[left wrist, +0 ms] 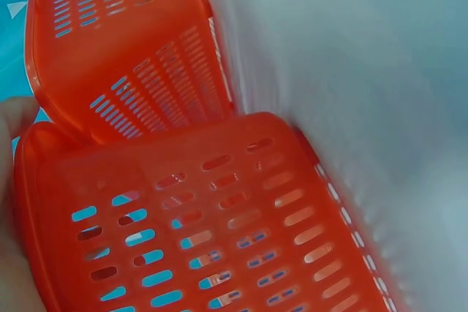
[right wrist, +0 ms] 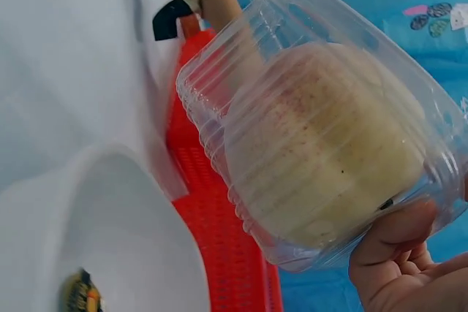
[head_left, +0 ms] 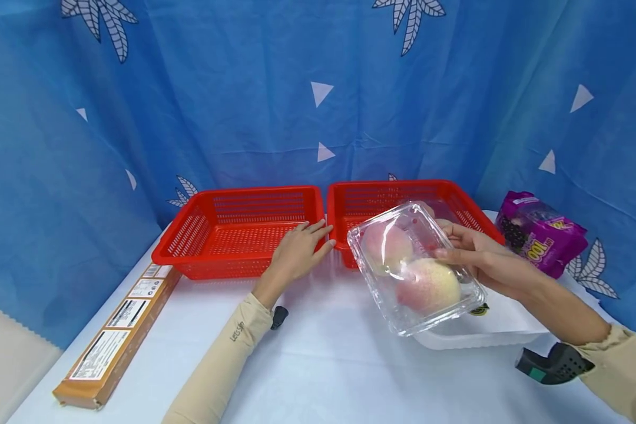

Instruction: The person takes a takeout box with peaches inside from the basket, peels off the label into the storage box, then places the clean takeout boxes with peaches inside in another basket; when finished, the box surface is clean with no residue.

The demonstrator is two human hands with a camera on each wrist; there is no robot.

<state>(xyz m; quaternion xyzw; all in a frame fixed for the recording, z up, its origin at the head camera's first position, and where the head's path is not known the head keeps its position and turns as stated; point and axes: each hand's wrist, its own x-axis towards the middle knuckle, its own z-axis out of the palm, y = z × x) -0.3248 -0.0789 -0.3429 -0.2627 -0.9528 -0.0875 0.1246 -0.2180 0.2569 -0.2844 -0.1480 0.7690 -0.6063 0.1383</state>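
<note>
My right hand [head_left: 482,256] grips a clear plastic clamshell box [head_left: 373,288] by its right side, thumb on the near face. Large pink-and-yellow peaches [head_left: 428,287] show through the plastic. The box is tilted and held up in front of the right red basket [head_left: 392,187]. In the right wrist view, one peach [right wrist: 322,144] fills most of the clamshell, and the thumb presses the box's lower edge. My left hand [head_left: 297,250] lies over the right front corner of the left red basket [head_left: 233,268], fingers extended toward the gap between the baskets.
A white tub [head_left: 456,340] stands under my right forearm, with white paper and a dark-and-yellow label in it. Behind it lies a purple printed bag [head_left: 540,235]. A long brown carton [head_left: 122,330] lies along the table's left edge. A blue curtain [head_left: 254,118] hangs behind the baskets.
</note>
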